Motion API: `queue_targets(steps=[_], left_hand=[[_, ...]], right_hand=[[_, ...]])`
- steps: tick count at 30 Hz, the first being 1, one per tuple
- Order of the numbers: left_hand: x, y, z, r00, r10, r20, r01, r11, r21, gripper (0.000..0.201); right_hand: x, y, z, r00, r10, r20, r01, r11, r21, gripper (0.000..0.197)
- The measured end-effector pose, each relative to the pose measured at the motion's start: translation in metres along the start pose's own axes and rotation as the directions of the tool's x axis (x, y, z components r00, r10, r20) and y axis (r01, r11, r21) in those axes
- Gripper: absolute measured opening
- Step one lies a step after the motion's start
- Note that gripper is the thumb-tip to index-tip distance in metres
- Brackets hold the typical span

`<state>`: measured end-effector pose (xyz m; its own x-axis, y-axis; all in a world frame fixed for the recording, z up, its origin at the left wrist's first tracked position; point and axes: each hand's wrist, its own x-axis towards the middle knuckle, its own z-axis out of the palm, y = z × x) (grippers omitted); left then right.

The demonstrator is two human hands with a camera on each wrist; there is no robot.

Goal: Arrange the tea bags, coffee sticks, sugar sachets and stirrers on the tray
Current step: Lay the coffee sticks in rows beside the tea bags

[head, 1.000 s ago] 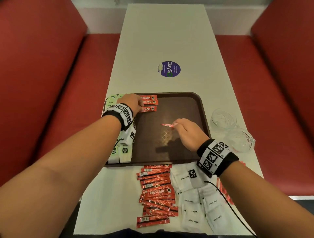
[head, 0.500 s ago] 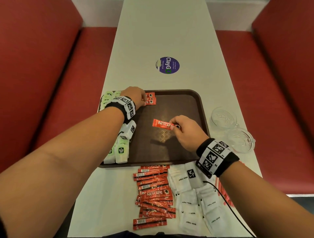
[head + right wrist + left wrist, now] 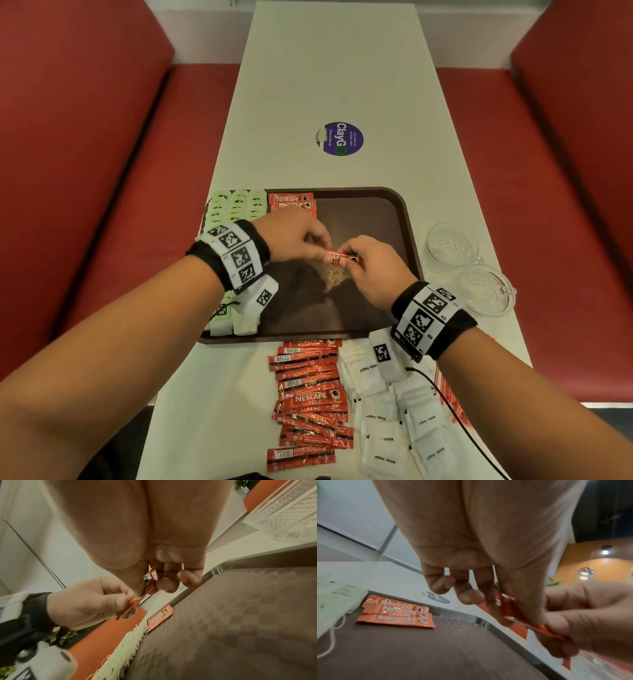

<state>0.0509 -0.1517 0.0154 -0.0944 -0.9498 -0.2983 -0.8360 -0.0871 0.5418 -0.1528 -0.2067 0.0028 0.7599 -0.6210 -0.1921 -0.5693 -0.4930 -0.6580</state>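
Here, above the middle of a brown tray (image 3: 394,219), two hands meet on a single red coffee stick (image 3: 340,257). The left hand (image 3: 294,236) pinches one end between thumb and fingertips; the right hand (image 3: 371,270) pinches the other end, and the stick hangs between them clear of the tray floor. Both wrists wear black bands with white coded tags.

On the tray's far left corner lie pale green tea bags (image 3: 236,205) in rows, and just beside them a short stack of placed coffee sticks (image 3: 291,201), labels up. More tea bags run along the tray's left edge under the left wrist.

On the white table (image 3: 335,75), near the tray's front rim, lies a loose pile of coffee sticks (image 3: 310,397), and beside it a heap of white sugar sachets (image 3: 404,431). Two glass cups (image 3: 452,245) stand right of the tray. A round purple sticker (image 3: 339,138) sits farther up the table.
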Motion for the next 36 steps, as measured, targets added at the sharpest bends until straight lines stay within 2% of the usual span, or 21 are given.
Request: queue_targets(steps=[1, 3, 6, 8, 12, 16, 20, 25, 30, 33, 36], left_hand=[[-0.002, -0.001, 0.005, 1.000, 0.005, 0.003, -0.005, 0.999, 0.036, 0.019], [-0.001, -0.009, 0.010, 0.998, -0.015, -0.063, 0.020, 0.997, 0.074, 0.015], [0.006, -0.032, 0.007, 0.968, -0.181, -0.176, 0.204, 0.970, 0.128, 0.013], [0.013, -0.048, 0.002, 0.934, -0.288, -0.213, 0.327, 0.928, 0.179, 0.015], [0.032, -0.066, -0.004, 0.877, -0.421, -0.231, 0.461, 0.873, 0.162, 0.020], [0.048, -0.072, -0.004, 0.846, -0.475, -0.241, 0.526, 0.816, 0.238, 0.020], [0.055, -0.076, -0.004, 0.818, -0.505, -0.276, 0.569, 0.782, 0.254, 0.023], [0.055, -0.071, -0.005, 0.817, -0.498, -0.291, 0.566, 0.789, 0.238, 0.032], [0.027, -0.038, -0.002, 0.814, -0.437, -0.381, 0.499, 0.863, 0.077, 0.024], [-0.008, -0.008, 0.009, 0.856, -0.340, -0.388, 0.388, 0.920, 0.049, 0.014], [-0.049, 0.016, 0.031, 0.918, -0.243, -0.313, 0.285, 0.954, 0.096, 0.011]], right_hand=[[0.001, 0.000, 0.001, 1.000, 0.002, -0.002, -0.002, 1.000, 0.010, 0.014], [0.002, 0.002, 0.003, 1.000, 0.002, -0.018, -0.002, 1.000, 0.026, 0.020], [0.001, 0.008, 0.007, 1.000, 0.026, -0.010, -0.026, 1.000, 0.013, 0.039], [-0.002, 0.011, 0.011, 0.998, 0.042, 0.042, -0.042, 0.999, -0.002, 0.043], [-0.011, 0.013, 0.019, 0.982, -0.001, 0.191, 0.014, 0.998, -0.066, 0.040], [-0.020, 0.009, 0.025, 0.935, -0.070, 0.346, 0.140, 0.973, -0.183, 0.019], [-0.029, 0.007, 0.029, 0.905, -0.060, 0.421, 0.195, 0.939, -0.285, 0.021], [-0.038, 0.003, 0.030, 0.890, -0.053, 0.453, 0.234, 0.906, -0.353, 0.028], [-0.046, -0.003, 0.035, 0.859, -0.078, 0.506, 0.297, 0.881, -0.369, 0.039], [-0.049, -0.005, 0.040, 0.851, -0.109, 0.515, 0.342, 0.858, -0.383, 0.039], [-0.053, -0.008, 0.043, 0.853, -0.115, 0.509, 0.358, 0.838, -0.412, 0.041]])
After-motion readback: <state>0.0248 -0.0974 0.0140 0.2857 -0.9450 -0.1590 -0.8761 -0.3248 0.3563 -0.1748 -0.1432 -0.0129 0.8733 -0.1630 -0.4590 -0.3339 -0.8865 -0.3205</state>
